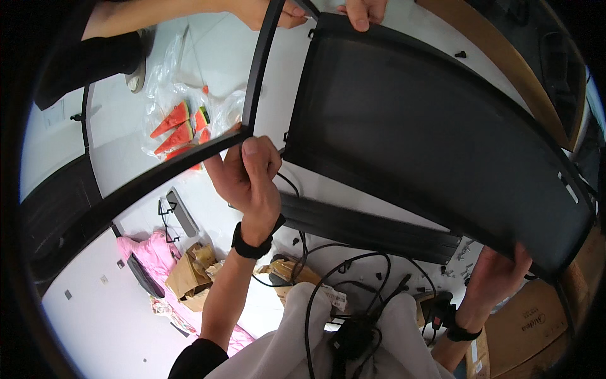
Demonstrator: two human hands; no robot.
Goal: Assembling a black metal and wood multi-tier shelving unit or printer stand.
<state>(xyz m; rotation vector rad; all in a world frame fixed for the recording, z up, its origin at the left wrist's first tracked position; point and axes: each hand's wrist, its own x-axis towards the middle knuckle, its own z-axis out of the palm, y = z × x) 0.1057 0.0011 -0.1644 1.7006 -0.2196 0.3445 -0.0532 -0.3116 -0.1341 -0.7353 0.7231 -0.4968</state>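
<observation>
My left hand [251,174] is closed round the corner of a black metal frame [183,156], whose bars run up and off to the left. A large black panel [423,126] with a raised rim and small tabs on its left edge lies to the right of that corner. My right hand [495,281] grips the panel's lower edge, its fingers partly hidden beneath. At the top, a co-worker's hand [363,12] holds the panel's upper edge, and another hand [271,12] is at the upright bar.
Watermelon slices [173,136] lie on a clear plastic bag at left. A long black slat [372,227] lies below the panel, near black cables [347,259] and scattered small fasteners. Cardboard boxes [527,328] stand lower right; a pink cloth [154,252] and an opened carton [191,278] lie lower left.
</observation>
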